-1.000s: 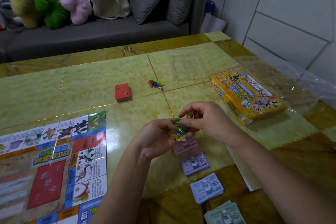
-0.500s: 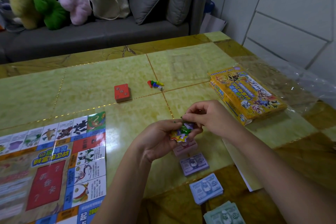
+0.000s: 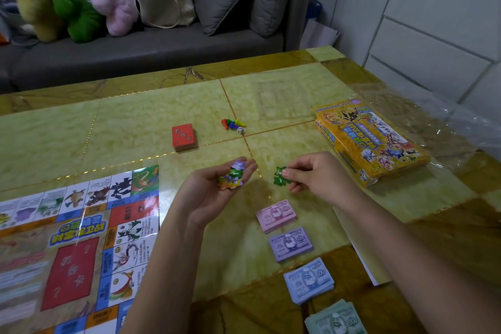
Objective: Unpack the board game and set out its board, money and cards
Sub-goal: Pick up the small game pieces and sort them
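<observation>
My left hand [image 3: 211, 192], palm up, holds a small stack of colourful star-shaped tokens [image 3: 233, 176] with a purple one on top. My right hand [image 3: 317, 176] pinches green star tokens [image 3: 280, 176] just above the table, right of the left hand. The game board [image 3: 70, 247] lies flat at the lower left. Money lies in separate piles below my hands: pink [image 3: 276, 215], purple [image 3: 291, 244], blue [image 3: 309, 280] and green [image 3: 333, 320]. A red card deck [image 3: 184, 137] sits further back. The yellow game box [image 3: 368, 141] lies at the right.
Coloured pawns [image 3: 232, 123] and a white die [image 3: 240, 130] lie beyond the hands. Clear plastic wrap [image 3: 439, 114] spreads over the table's right side. A white sheet [image 3: 363, 260] shows under my right forearm. A grey sofa [image 3: 141, 49] with plush toys and a bag stands behind the table.
My hands, joined over the token stack before, have moved apart. The right hand has drawn the green tokens off to the right; the left hand has turned palm up with the rest.
</observation>
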